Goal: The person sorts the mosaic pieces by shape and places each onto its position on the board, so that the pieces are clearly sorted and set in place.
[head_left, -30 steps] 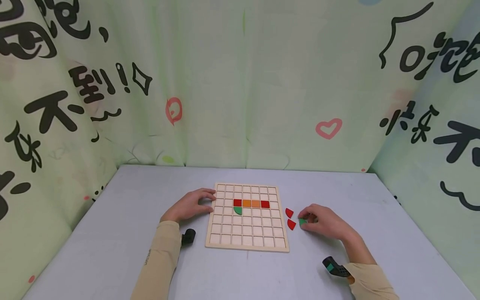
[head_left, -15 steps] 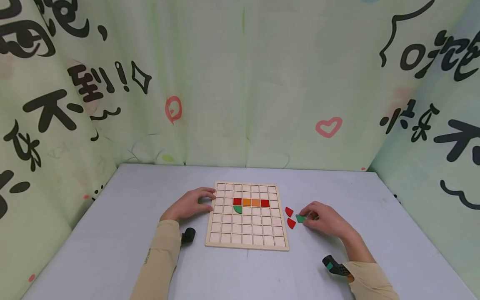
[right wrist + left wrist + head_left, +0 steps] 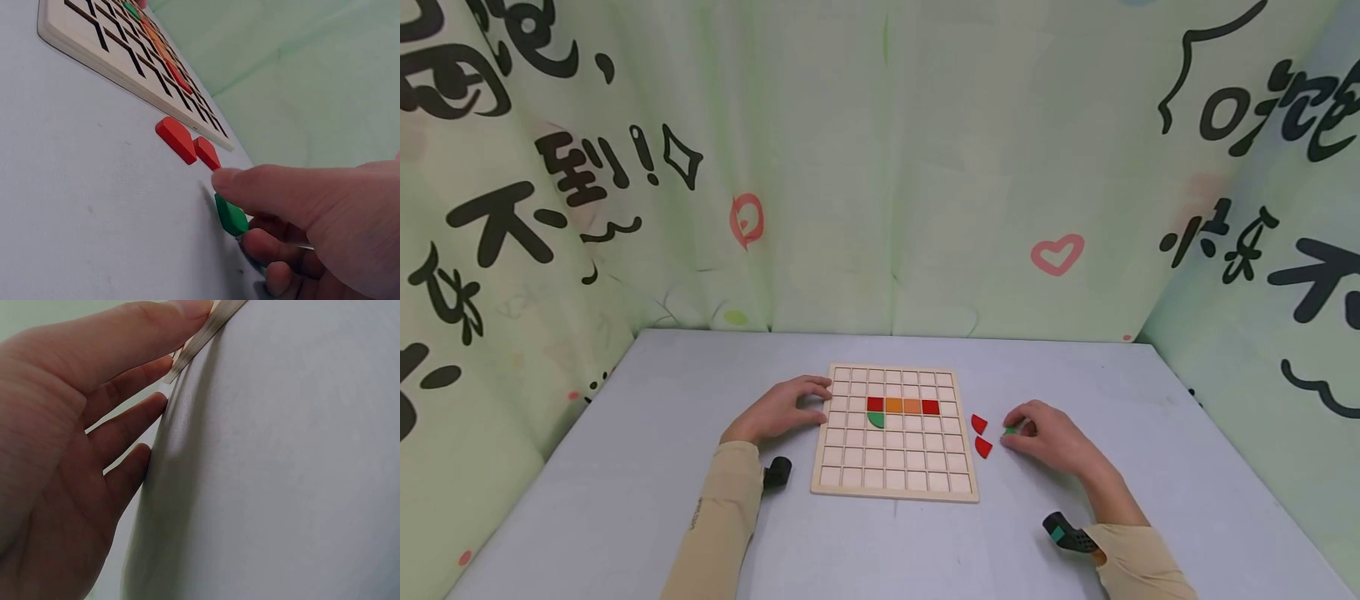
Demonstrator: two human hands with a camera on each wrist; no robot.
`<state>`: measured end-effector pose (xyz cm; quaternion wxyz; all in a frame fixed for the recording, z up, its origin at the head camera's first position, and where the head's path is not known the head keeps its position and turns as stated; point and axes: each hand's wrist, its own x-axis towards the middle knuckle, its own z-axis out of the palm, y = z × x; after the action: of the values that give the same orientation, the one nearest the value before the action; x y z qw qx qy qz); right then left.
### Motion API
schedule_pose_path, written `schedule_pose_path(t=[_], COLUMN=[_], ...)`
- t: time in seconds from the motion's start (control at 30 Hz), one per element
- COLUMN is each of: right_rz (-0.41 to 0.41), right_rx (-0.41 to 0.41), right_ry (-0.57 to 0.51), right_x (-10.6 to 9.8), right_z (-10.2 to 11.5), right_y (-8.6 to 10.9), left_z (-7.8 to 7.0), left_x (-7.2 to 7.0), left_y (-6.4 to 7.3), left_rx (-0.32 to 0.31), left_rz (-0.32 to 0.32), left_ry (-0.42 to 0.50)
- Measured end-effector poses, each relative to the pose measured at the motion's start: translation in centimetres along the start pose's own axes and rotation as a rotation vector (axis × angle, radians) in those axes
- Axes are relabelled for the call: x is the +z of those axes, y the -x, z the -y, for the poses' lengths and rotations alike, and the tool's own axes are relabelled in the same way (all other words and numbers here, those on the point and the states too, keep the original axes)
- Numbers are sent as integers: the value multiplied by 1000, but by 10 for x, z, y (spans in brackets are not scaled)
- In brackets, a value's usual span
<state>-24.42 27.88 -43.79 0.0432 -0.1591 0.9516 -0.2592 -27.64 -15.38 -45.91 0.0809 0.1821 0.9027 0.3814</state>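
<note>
A wooden grid board (image 3: 895, 493) lies on the table; in its cells sit a red square (image 3: 875, 404), two orange squares (image 3: 902, 406), another red square (image 3: 930, 407) and a green quarter-circle piece (image 3: 876, 420). My left hand (image 3: 782, 408) rests at the board's left edge, thumb and fingertips touching the rim, fingers fairly straight. To the right of the board, my right hand (image 3: 1051, 437) pinches a second green piece (image 3: 231, 215) between thumb and fingers, mostly hidden in the head view. Two red quarter-circle pieces (image 3: 979, 424) lie between that hand and the board.
The board stands on a white table (image 3: 662, 500). Pale green curtains (image 3: 887, 208) with printed letters enclose its back and sides. A black wrist device (image 3: 1067, 533) is strapped to the right forearm, another black device (image 3: 777, 473) to the left.
The green piece turned in my right fingers, showing more half a second ago and now mostly covered by them. My left hand and the board stayed put.
</note>
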Motion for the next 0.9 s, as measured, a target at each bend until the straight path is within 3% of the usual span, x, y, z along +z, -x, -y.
schedule_pose_path(t=[0.07,0.23,0.6,0.9], right_rz=[20,88,-10,-12], right_rx=[4,-74,-10,-77], right_ry=[-11,-42,-1,-1], right_x=[-2,-7,0,-1], right_z=[0,-1,-1,-1], right_y=[1,5,-1,0], left_z=[0,0,-2,-4], left_x=[0,0,0,-1], left_y=[0,0,1,1], left_rx=[4,5,-11,-13], left_rz=[-1,-1,-3,-1], left_ry=[-7,-11,-12,-2])
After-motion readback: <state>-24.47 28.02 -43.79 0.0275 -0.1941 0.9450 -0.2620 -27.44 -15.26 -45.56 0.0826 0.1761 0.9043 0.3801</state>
